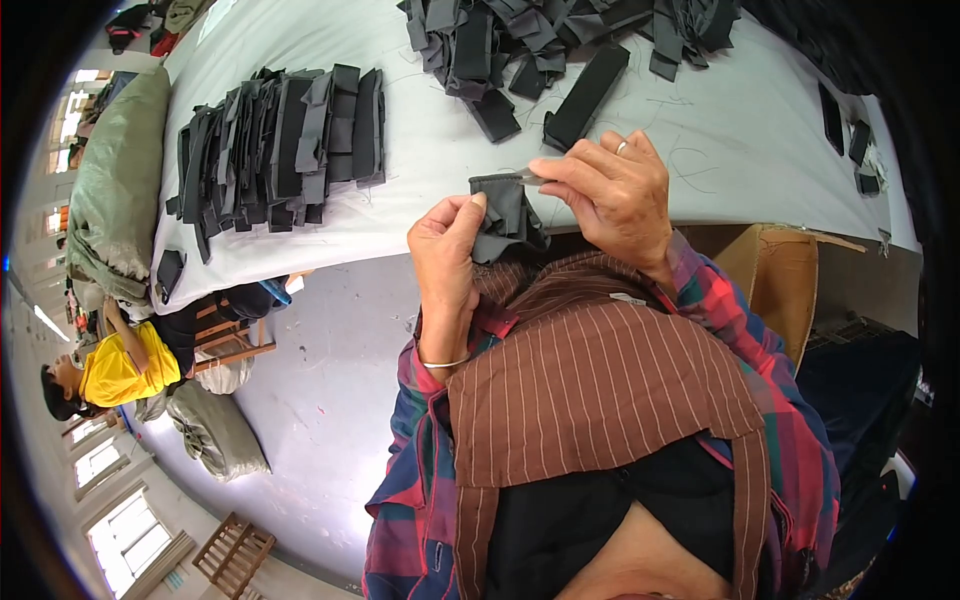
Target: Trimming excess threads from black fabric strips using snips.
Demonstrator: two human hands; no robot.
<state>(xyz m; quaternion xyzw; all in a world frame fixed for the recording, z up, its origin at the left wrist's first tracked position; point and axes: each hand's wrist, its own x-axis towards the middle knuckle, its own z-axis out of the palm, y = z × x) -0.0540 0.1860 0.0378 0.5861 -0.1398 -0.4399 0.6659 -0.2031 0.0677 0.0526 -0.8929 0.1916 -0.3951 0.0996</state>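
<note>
Close to the table's front edge, my left hand (447, 240) pinches a dark grey fabric piece (505, 215) between thumb and fingers. Its stitched top edge lies level, and the lower part hangs in folds. My right hand (612, 190) is closed on a small, pointed metal tool (532, 178), mostly hidden by the fingers. The tool's tip meets the right end of the stitched edge. Just beyond my right hand lies a flat dark strip (587, 97). A row of stacked dark strips (280, 150) stands to the left on the table.
A loose heap of dark strips (480, 45) covers the far middle of the white-covered table (420, 110). Large stuffed sacks (120, 180) are at the left. A person in yellow (130, 365) sits beyond the table's left end. A cardboard box (785, 290) stands at my right.
</note>
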